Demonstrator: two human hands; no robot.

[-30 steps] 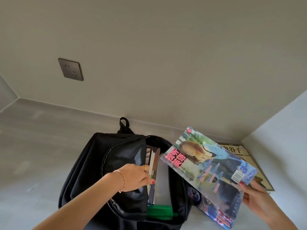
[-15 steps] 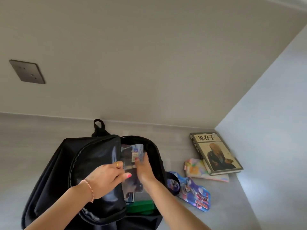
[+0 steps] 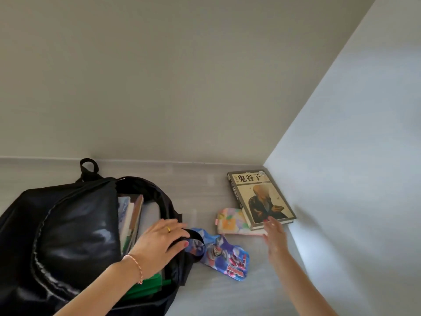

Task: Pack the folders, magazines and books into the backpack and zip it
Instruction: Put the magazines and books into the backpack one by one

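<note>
Books [image 3: 129, 215] in unzipped backpack [image 3: 68, 224], lower left. Brown book [image 3: 262, 197], flowery folder [image 3: 229, 221], cartoon folder [image 3: 225, 256] not packed. Left hand [image 3: 163, 241] flat on backpack; right hand [image 3: 274, 233] empty, fingers straight.

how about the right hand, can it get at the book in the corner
Probably yes: the right hand is open, fingertips at the near edge of the book, nothing between them, though the wall sits close beside it.

Left hand [image 3: 160, 241] splayed; right hand [image 3: 274, 233] outstretched.
</note>
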